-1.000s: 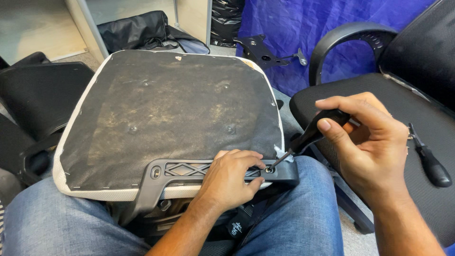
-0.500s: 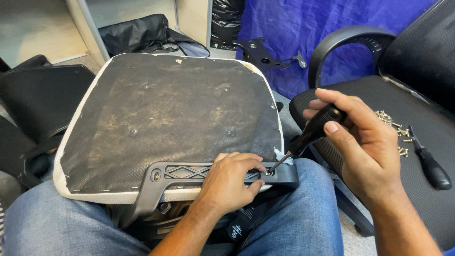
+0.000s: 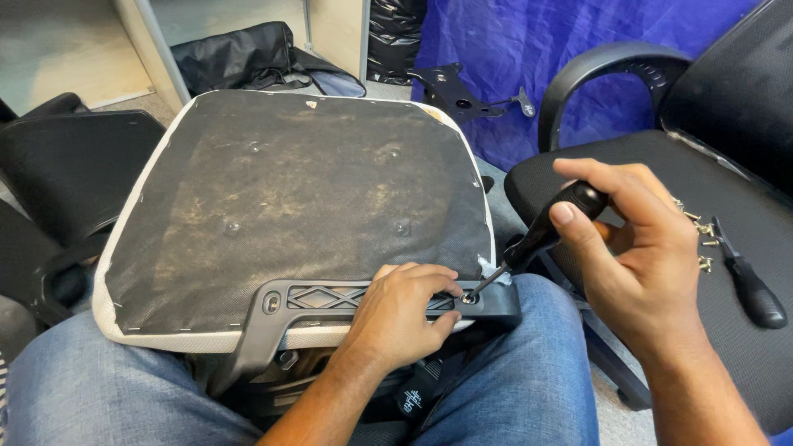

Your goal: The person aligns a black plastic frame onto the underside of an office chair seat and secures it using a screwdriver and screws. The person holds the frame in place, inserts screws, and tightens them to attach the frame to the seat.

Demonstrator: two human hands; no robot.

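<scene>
An upturned chair seat (image 3: 289, 206) lies across the person's lap, its dusty black underside facing up and its pale edge running round the rim. It looks bulky and stiff, a rigid board under thin fabric, so it probably sits steady on the thighs without bending. Along its near edge lies a black plastic armrest bracket (image 3: 347, 301), a hard moulded piece with lattice cut-outs; it seems light and rigid, best pinned flat from above. The left hand (image 3: 401, 318) does just that, fingers curled over the bracket and pressing it onto the seat beside the screw hole. The right hand (image 3: 636, 248) is closed round the black handle of a screwdriver (image 3: 541, 235), thumb along the grip, its shaft slanting down so the tip meets a screw (image 3: 468, 298) at the bracket's right end; whether the tip is fully seated in the screw head is hard to tell. The smooth handle wants a firm wrap. To the right, on a black office chair (image 3: 743, 347), rest a second screwdriver (image 3: 747, 285) and a few loose screws (image 3: 700, 235), small and prone to rolling
</scene>
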